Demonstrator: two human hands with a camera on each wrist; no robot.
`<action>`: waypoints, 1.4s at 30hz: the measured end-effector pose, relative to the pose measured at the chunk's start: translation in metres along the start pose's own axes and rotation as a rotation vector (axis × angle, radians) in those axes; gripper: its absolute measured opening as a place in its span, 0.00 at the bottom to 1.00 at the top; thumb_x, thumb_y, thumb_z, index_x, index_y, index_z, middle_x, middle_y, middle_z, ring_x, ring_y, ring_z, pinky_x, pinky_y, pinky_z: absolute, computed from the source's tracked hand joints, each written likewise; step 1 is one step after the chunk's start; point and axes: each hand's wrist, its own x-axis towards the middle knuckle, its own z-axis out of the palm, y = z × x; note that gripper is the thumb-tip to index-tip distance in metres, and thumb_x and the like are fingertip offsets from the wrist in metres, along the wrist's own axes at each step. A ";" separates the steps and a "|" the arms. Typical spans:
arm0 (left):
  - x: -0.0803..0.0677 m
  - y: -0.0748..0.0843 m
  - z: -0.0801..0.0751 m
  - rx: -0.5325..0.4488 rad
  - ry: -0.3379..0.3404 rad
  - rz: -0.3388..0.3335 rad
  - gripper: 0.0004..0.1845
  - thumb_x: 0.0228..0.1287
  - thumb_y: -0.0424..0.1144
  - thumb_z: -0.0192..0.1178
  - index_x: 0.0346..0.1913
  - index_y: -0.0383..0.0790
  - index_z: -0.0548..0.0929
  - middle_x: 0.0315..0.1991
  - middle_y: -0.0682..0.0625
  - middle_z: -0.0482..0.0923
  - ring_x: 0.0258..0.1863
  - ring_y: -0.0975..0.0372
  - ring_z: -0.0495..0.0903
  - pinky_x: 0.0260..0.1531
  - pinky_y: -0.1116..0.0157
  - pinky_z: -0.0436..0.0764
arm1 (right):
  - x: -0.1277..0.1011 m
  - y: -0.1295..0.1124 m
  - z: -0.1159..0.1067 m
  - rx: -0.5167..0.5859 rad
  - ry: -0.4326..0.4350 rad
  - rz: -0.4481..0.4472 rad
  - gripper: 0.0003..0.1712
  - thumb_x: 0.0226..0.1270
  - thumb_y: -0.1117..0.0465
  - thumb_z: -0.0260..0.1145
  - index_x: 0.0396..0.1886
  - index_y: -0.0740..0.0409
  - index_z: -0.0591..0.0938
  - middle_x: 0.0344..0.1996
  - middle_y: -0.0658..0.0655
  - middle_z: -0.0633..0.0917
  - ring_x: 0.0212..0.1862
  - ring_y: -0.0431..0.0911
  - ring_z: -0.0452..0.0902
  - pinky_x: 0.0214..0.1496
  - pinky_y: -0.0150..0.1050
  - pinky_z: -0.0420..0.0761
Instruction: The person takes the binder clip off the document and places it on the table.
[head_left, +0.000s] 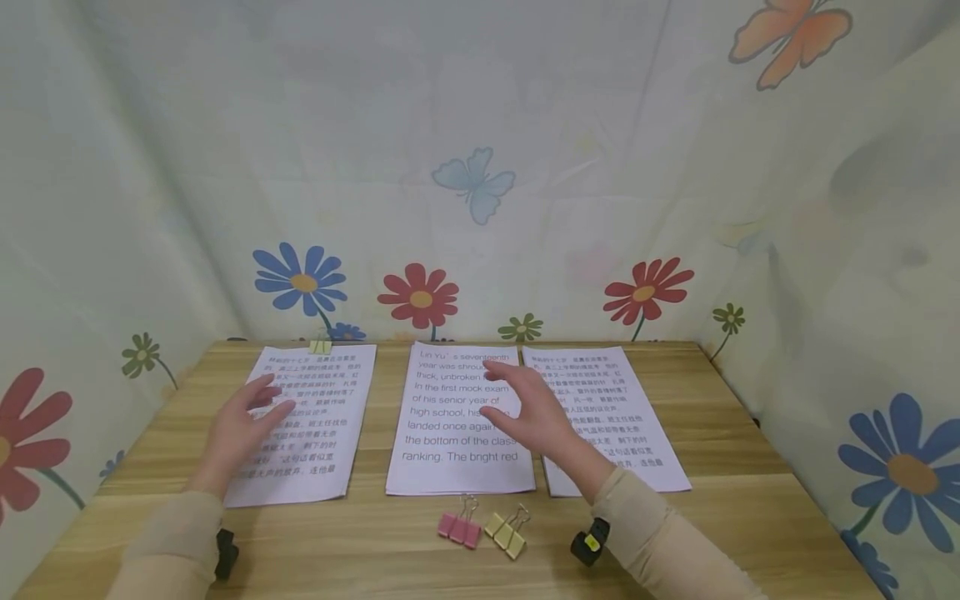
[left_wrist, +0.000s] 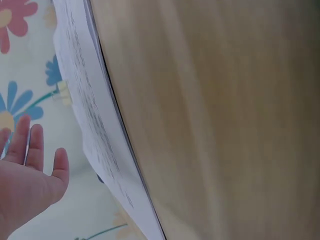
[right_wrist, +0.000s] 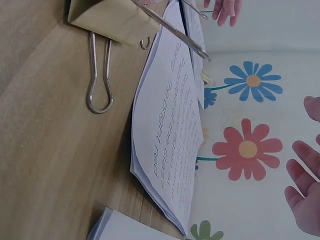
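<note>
My left hand (head_left: 242, 429) hovers over the left paper stack (head_left: 311, 450), fingers loosely bent and holding nothing. A yellow binder clip (head_left: 321, 346) sits at that stack's far edge, also visible in the left wrist view as a clip (left_wrist: 64, 93). Over the middle stack, which has large English print (head_left: 442, 479), is my right hand (head_left: 536, 417), with thumb and fingers apart and nothing between them. Its wrist overlaps the right stack (head_left: 645, 471) of Chinese text. In front of the middle stack lie a pink binder clip (head_left: 459, 530) and a second yellow binder clip (head_left: 507, 535).
The stacks lie side by side on a wooden table (head_left: 300, 550). Behind and beside it hangs a pale cloth (head_left: 360, 208) printed with flowers and butterflies. Dark wrist devices show at the left wrist (head_left: 226, 553) and right wrist (head_left: 590, 542).
</note>
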 end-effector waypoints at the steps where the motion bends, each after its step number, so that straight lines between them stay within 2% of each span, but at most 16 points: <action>1: 0.001 -0.002 -0.002 0.008 -0.007 -0.004 0.44 0.70 0.58 0.57 0.76 0.33 0.56 0.66 0.29 0.67 0.65 0.35 0.64 0.59 0.36 0.66 | 0.000 -0.001 0.001 -0.004 -0.009 -0.002 0.37 0.60 0.58 0.75 0.68 0.54 0.72 0.55 0.53 0.83 0.61 0.50 0.73 0.65 0.50 0.70; 9: 0.003 -0.018 -0.013 0.044 -0.041 -0.065 0.47 0.68 0.61 0.58 0.76 0.32 0.54 0.68 0.28 0.63 0.66 0.34 0.61 0.60 0.34 0.64 | -0.004 -0.004 0.007 -0.031 -0.094 -0.047 0.37 0.61 0.55 0.75 0.68 0.55 0.73 0.58 0.52 0.81 0.63 0.48 0.72 0.65 0.47 0.72; 16: 0.005 -0.029 -0.021 0.001 -0.082 -0.134 0.50 0.67 0.60 0.59 0.77 0.32 0.49 0.71 0.26 0.57 0.68 0.32 0.57 0.60 0.34 0.64 | -0.005 -0.010 0.012 -0.015 -0.149 -0.105 0.37 0.61 0.54 0.75 0.69 0.55 0.72 0.61 0.52 0.79 0.64 0.47 0.71 0.65 0.45 0.71; 23: 0.010 -0.041 -0.026 0.016 -0.065 -0.177 0.51 0.66 0.61 0.60 0.77 0.32 0.50 0.71 0.26 0.56 0.68 0.32 0.56 0.60 0.34 0.63 | 0.002 -0.017 0.016 -0.032 -0.180 -0.131 0.38 0.60 0.52 0.75 0.69 0.55 0.72 0.62 0.52 0.78 0.64 0.47 0.70 0.67 0.43 0.70; 32: 0.010 -0.049 -0.028 0.016 -0.052 -0.197 0.52 0.65 0.62 0.61 0.77 0.31 0.49 0.70 0.24 0.55 0.68 0.31 0.56 0.62 0.35 0.61 | 0.018 -0.024 0.017 -0.039 -0.167 -0.162 0.39 0.60 0.53 0.75 0.69 0.56 0.72 0.62 0.53 0.78 0.64 0.48 0.71 0.67 0.43 0.69; 42: 0.009 -0.050 -0.034 0.029 -0.061 -0.241 0.54 0.64 0.62 0.62 0.77 0.30 0.47 0.70 0.24 0.54 0.67 0.30 0.57 0.61 0.34 0.62 | 0.032 -0.032 0.020 -0.040 -0.196 -0.108 0.40 0.62 0.50 0.73 0.72 0.53 0.70 0.65 0.52 0.76 0.67 0.47 0.68 0.69 0.43 0.67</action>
